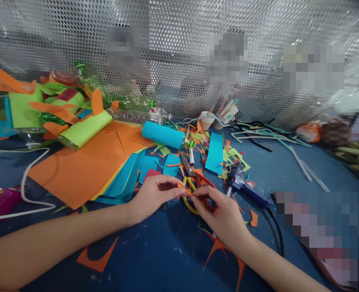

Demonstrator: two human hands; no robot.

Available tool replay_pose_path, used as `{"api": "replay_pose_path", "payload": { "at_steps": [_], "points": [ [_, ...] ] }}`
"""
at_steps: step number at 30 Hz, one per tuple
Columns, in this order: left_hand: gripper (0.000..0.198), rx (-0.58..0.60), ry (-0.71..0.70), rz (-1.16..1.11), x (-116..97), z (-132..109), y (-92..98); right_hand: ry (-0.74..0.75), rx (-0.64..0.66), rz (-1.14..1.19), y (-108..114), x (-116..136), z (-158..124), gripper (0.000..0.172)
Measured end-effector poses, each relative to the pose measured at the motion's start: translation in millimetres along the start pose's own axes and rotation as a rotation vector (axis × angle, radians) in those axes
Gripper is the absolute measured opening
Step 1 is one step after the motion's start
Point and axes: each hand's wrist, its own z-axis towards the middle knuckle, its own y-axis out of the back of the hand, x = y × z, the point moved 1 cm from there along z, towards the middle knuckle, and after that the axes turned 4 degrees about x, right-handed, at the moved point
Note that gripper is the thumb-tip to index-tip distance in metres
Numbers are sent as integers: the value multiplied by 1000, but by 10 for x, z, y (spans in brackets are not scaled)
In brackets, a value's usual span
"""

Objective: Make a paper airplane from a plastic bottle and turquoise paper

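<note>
Orange strip (184, 190), one, between two hands (155, 195) (224, 215)

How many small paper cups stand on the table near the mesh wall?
2. The left cup stands by the mesh wall, behind the paper scraps; the right cup is next to it and holds sticks. Others may be hidden in the clutter.

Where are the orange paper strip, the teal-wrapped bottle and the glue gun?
orange paper strip (184, 190): head view, its visible middle.
teal-wrapped bottle (162, 135): head view, middle of the teal wrap.
glue gun (246, 190): head view, its blue body.
</note>
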Motion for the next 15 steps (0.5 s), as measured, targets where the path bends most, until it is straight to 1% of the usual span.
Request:
{"api": "replay_pose_path", "payload": {
  "at_steps": [5, 9, 15],
  "points": [
    [11, 50, -17, 24, -7, -39, -38, 22, 33, 62, -8, -10, -15, 8],
    [10, 103, -18, 56, -28, -58, -62, 77, 45, 67, 20, 2, -10, 4],
    [3, 113, -159, 227, -64, -64, -77, 174, 34, 108, 49, 7, -12, 9]
  ]
}}
